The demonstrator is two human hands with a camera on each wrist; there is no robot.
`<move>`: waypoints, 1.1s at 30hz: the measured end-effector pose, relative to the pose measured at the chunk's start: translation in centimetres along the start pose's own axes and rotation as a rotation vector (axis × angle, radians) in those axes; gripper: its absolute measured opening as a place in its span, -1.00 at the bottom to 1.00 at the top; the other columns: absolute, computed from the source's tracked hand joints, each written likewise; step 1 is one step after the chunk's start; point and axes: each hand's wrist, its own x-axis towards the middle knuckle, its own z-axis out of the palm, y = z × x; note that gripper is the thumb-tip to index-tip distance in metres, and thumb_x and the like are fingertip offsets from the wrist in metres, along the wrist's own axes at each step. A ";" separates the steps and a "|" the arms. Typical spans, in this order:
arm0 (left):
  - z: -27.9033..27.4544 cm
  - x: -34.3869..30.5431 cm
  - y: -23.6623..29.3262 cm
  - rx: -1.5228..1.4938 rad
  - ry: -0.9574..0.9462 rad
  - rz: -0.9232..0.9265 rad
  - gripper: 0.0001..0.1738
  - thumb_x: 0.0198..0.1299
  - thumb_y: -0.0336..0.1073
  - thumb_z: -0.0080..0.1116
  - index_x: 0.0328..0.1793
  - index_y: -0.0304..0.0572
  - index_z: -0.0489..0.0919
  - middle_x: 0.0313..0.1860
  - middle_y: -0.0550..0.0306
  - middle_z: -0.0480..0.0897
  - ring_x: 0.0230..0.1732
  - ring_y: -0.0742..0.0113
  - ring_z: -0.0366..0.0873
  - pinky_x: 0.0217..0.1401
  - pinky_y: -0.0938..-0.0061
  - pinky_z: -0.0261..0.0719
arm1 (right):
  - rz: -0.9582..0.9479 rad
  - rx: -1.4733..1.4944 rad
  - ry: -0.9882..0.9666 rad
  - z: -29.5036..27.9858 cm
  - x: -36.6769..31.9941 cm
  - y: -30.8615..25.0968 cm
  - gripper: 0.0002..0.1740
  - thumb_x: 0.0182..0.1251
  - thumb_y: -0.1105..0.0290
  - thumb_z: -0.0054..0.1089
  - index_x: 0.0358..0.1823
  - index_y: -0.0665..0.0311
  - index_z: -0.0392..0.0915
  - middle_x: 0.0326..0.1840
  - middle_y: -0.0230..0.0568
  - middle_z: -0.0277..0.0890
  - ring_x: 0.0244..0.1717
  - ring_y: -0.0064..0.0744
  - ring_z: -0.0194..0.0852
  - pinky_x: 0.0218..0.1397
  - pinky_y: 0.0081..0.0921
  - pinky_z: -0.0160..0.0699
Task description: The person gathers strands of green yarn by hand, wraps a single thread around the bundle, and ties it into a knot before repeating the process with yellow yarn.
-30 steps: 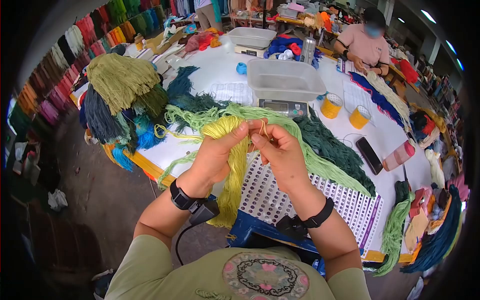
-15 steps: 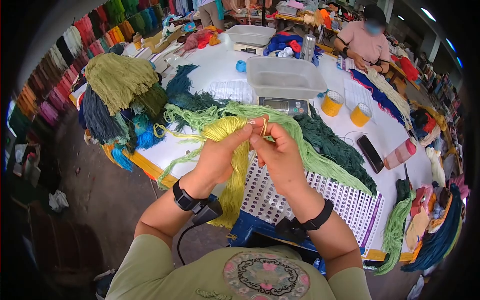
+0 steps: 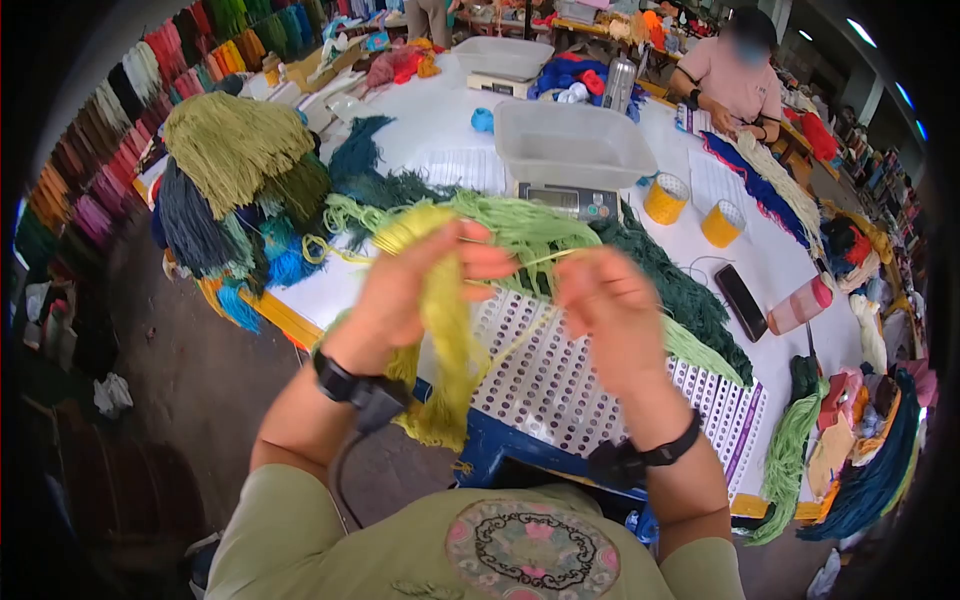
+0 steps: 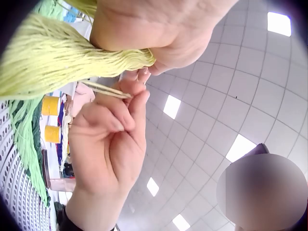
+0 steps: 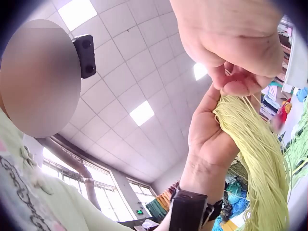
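Note:
My left hand [image 3: 405, 290] grips the top of a yellow-green yarn hank [image 3: 445, 345], which hangs down from it over the table's front edge. To its right, my right hand [image 3: 612, 310] is blurred in the head view; a thin yarn strand [image 3: 545, 260] stretches between the two hands. In the left wrist view, the right hand [image 4: 108, 139] pinches a few pale strands [image 4: 103, 88] with curled fingers, just below the hank [image 4: 62, 57]. The right wrist view has the hank [image 5: 255, 154] draped from the left hand [image 5: 207, 139].
Under the hands lies a white card with rows of holes [image 3: 540, 370]. Light green yarn [image 3: 530, 225] and dark green yarn [image 3: 665, 270] lie behind. Farther off are a scale [image 3: 565, 198], a clear bin [image 3: 570, 145], yellow rolls [image 3: 665, 200], a phone [image 3: 740, 297] and a seated person [image 3: 735, 80].
My hands, earlier close together at the hank's top, have moved apart, the left one leftward with the hank and the right one rightward. A strand is now drawn out between them.

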 end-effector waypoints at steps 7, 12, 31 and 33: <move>-20.1 -4.6 8.7 -0.253 0.480 0.191 -0.70 0.42 -0.32 -0.11 0.14 -0.36 0.45 -0.45 0.37 0.46 -0.59 0.67 0.27 -0.60 0.77 0.29 | -0.099 0.376 0.528 -26.8 -7.3 -1.6 -0.91 0.38 0.43 0.07 -0.21 0.30 0.46 0.05 -0.01 0.53 0.06 -0.22 0.54 0.11 -0.38 0.59; -19.6 -7.1 12.2 -0.277 0.319 0.504 -0.64 0.41 -0.31 -0.06 0.24 -0.36 0.40 -0.22 0.13 0.59 -0.64 0.68 0.26 -0.63 0.77 0.28 | -0.457 0.092 0.428 -55.1 -23.8 -4.6 -0.83 0.34 0.46 -0.02 -0.12 0.29 0.52 -0.28 -0.27 0.44 -0.37 -0.42 0.47 -0.28 -0.68 0.45; -5.7 6.0 -12.7 0.889 0.095 -0.365 -0.83 0.27 -0.19 0.12 -0.28 -0.09 0.55 -0.58 0.32 0.48 -0.62 0.54 0.41 -0.56 0.58 0.35 | -0.019 -1.020 -0.069 -3.9 4.8 14.6 -0.90 0.35 0.32 0.08 -0.16 0.11 0.48 -0.54 -0.17 0.52 -0.48 -0.14 0.56 -0.40 -0.30 0.45; -6.8 6.7 -12.5 0.456 0.103 -0.581 -0.87 0.29 -0.23 0.10 -0.22 -0.09 0.53 -0.62 0.32 0.45 -0.66 0.55 0.35 -0.60 0.62 0.28 | -0.037 -1.012 -0.079 -3.8 4.8 14.2 -0.89 0.35 0.33 0.08 -0.14 0.10 0.45 -0.57 -0.17 0.51 -0.50 -0.15 0.56 -0.41 -0.29 0.44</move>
